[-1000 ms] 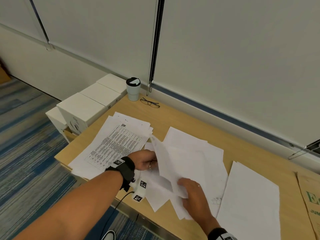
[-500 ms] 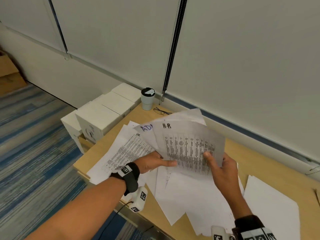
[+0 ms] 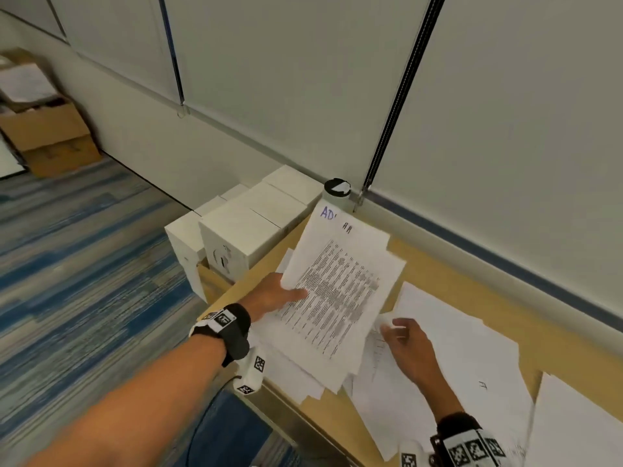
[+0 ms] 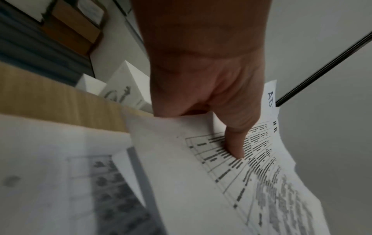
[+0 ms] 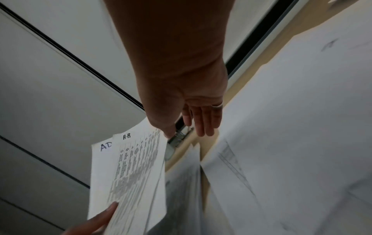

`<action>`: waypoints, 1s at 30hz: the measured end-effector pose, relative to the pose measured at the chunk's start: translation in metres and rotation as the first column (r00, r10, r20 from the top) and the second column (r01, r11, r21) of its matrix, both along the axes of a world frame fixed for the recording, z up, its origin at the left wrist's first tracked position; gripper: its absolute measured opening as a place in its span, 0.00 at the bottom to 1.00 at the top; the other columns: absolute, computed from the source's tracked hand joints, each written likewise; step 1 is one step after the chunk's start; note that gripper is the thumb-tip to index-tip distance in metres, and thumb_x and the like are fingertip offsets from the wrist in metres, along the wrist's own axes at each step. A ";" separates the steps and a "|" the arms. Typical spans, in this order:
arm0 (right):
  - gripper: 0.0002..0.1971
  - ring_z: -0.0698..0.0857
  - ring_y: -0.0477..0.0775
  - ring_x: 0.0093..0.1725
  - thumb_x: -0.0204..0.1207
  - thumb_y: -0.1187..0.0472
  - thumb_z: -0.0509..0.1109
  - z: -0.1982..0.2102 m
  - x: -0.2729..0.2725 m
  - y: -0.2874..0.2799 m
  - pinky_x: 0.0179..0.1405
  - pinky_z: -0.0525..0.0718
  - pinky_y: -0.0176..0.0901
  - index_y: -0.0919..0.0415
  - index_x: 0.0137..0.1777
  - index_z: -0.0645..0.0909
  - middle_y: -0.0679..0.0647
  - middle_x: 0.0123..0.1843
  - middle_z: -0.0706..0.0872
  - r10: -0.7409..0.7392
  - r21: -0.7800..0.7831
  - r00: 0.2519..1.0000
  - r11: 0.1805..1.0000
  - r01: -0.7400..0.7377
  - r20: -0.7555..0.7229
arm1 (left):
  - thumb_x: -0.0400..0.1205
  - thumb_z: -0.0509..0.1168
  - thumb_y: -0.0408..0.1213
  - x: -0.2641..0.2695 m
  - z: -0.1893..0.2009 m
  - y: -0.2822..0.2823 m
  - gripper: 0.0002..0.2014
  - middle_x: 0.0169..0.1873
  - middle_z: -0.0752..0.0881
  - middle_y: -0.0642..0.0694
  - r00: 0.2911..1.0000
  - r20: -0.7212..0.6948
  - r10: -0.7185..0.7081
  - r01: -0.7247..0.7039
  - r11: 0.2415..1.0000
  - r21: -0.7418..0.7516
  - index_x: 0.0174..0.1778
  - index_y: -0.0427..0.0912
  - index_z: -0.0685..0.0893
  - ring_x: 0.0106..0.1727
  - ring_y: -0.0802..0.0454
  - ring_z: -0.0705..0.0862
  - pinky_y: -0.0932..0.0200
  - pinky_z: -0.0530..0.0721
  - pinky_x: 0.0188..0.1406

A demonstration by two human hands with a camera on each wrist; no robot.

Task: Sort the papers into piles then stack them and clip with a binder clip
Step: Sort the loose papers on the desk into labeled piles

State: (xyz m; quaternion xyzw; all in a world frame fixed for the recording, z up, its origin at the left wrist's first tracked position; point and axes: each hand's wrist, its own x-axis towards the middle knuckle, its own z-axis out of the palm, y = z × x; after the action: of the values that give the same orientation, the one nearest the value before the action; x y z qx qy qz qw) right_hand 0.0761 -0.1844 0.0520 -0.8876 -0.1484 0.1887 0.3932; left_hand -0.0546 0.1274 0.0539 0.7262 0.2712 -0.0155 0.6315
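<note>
My left hand (image 3: 286, 293) pinches a small bundle of printed papers (image 3: 337, 291) at its left edge, thumb (image 4: 235, 139) on top, and holds it tilted above the table. The top sheet (image 5: 132, 167) carries a dense table and the mark "HR". A sheet behind it shows "AD" in blue. My right hand (image 3: 394, 328) hovers just right of the bundle with fingers (image 5: 203, 122) straight and holds nothing. Below it, loose white sheets (image 3: 472, 348) lie spread on the wooden table (image 3: 438, 271). No binder clip shows.
White boxes (image 3: 256, 224) stand off the table's left end, with a lidded cup (image 3: 337, 190) at the far corner. More sheets (image 3: 296, 372) lie under the bundle by the front edge, and another pile (image 3: 580, 426) at the far right. Cardboard boxes (image 3: 50, 136) sit on the carpet.
My right hand has let go of the bundle and dropped toward the sheets on the table. My left hand alone now holds the bundle, shifted left.
</note>
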 end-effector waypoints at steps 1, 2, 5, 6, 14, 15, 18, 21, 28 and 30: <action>0.20 0.88 0.57 0.61 0.81 0.49 0.76 -0.016 0.000 -0.002 0.56 0.82 0.45 0.56 0.68 0.78 0.53 0.58 0.87 0.025 -0.078 0.999 0.997 -0.023 0.020 | 0.81 0.78 0.46 -0.006 -0.009 0.008 0.22 0.61 0.93 0.45 0.999 -0.039 0.011 -0.009 0.999 0.033 0.69 0.42 0.87 0.59 0.48 0.92 0.52 0.90 0.60; 0.23 0.85 0.60 0.66 0.80 0.50 0.77 -0.029 -0.001 -0.004 0.63 0.81 0.48 0.57 0.70 0.77 0.56 0.63 0.84 0.055 -0.161 0.997 0.986 -0.047 0.049 | 0.81 0.78 0.44 -0.012 -0.016 0.013 0.21 0.62 0.92 0.43 0.997 -0.077 0.022 -0.016 0.997 0.074 0.69 0.40 0.88 0.58 0.47 0.92 0.51 0.90 0.60; 0.35 0.75 0.63 0.77 0.75 0.43 0.79 -0.050 -0.008 -0.014 0.75 0.77 0.58 0.56 0.78 0.72 0.59 0.75 0.75 0.086 -0.411 0.987 0.911 -0.025 0.132 | 0.83 0.75 0.41 -0.028 -0.039 0.022 0.19 0.63 0.91 0.42 0.985 -0.169 0.040 -0.002 0.975 0.221 0.69 0.39 0.87 0.59 0.44 0.89 0.55 0.86 0.58; 0.41 0.72 0.63 0.79 0.71 0.38 0.80 -0.052 -0.011 -0.017 0.76 0.76 0.61 0.55 0.80 0.69 0.59 0.78 0.72 0.074 -0.468 0.986 0.884 0.004 0.147 | 0.83 0.75 0.40 -0.032 -0.045 0.023 0.19 0.64 0.90 0.42 0.979 -0.197 0.060 -0.008 0.967 0.255 0.70 0.40 0.85 0.62 0.43 0.89 0.55 0.86 0.58; 0.55 0.71 0.61 0.79 0.63 0.25 0.76 -0.061 -0.020 -0.045 0.73 0.78 0.62 0.56 0.83 0.63 0.55 0.77 0.72 -0.032 -0.523 0.985 0.844 0.116 0.167 | 0.71 0.80 0.48 -0.011 -0.047 -0.005 0.40 0.70 0.68 0.39 0.934 -0.209 0.291 -0.092 0.759 0.645 0.75 0.42 0.69 0.73 0.33 0.70 0.35 0.78 0.72; 0.54 0.71 0.61 0.80 0.64 0.27 0.77 -0.061 -0.020 -0.044 0.74 0.77 0.61 0.57 0.83 0.63 0.55 0.79 0.72 -0.037 -0.521 0.987 0.846 0.114 0.157 | 0.71 0.79 0.48 -0.005 -0.043 -0.014 0.41 0.72 0.67 0.39 0.945 -0.183 0.270 -0.080 0.737 0.672 0.76 0.43 0.69 0.74 0.33 0.69 0.35 0.75 0.74; 0.54 0.69 0.61 0.82 0.64 0.29 0.78 -0.062 -0.020 -0.045 0.77 0.75 0.61 0.56 0.84 0.62 0.55 0.80 0.70 -0.026 -0.512 0.989 0.853 0.098 0.146 | 0.77 0.76 0.46 0.018 -0.037 -0.047 0.28 0.71 0.71 0.42 0.991 -0.106 0.081 0.017 0.710 0.704 0.72 0.45 0.76 0.73 0.38 0.71 0.42 0.77 0.71; 0.56 0.68 0.60 0.83 0.63 0.29 0.79 -0.063 -0.017 -0.054 0.80 0.74 0.61 0.54 0.86 0.60 0.52 0.82 0.69 -0.011 -0.472 0.992 0.879 0.068 0.123 | 0.85 0.69 0.40 0.039 -0.037 -0.094 0.16 0.67 0.78 0.44 0.969 -0.093 -0.229 0.241 0.798 0.552 0.67 0.43 0.80 0.69 0.43 0.79 0.47 0.83 0.65; 0.44 0.71 0.72 0.79 0.74 0.48 0.80 -0.067 -0.002 -0.125 0.80 0.67 0.64 0.61 0.86 0.64 0.68 0.80 0.74 -0.311 -0.386 0.941 0.858 0.338 0.133 | 0.86 0.68 0.46 0.074 -0.051 -0.206 0.20 0.63 0.81 0.42 0.913 -0.213 -0.346 0.390 0.895 0.216 0.68 0.38 0.76 0.64 0.43 0.83 0.49 0.82 0.64; 0.45 0.69 0.69 0.81 0.74 0.49 0.80 -0.073 -0.007 -0.142 0.83 0.65 0.62 0.62 0.87 0.63 0.66 0.82 0.73 -0.260 -0.390 0.957 0.874 0.289 0.128 | 0.81 0.73 0.48 0.079 -0.054 -0.220 0.27 0.63 0.83 0.44 0.937 -0.219 -0.273 0.301 0.947 0.108 0.70 0.39 0.74 0.65 0.44 0.84 0.53 0.83 0.59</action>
State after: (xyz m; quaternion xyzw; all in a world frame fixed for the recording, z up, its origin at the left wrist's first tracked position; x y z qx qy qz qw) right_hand 0.0693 -0.3267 -0.0207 -0.9678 0.0074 0.1257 0.2181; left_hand 0.0241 -0.0930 -0.0006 0.7951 0.2247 -0.1619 0.5396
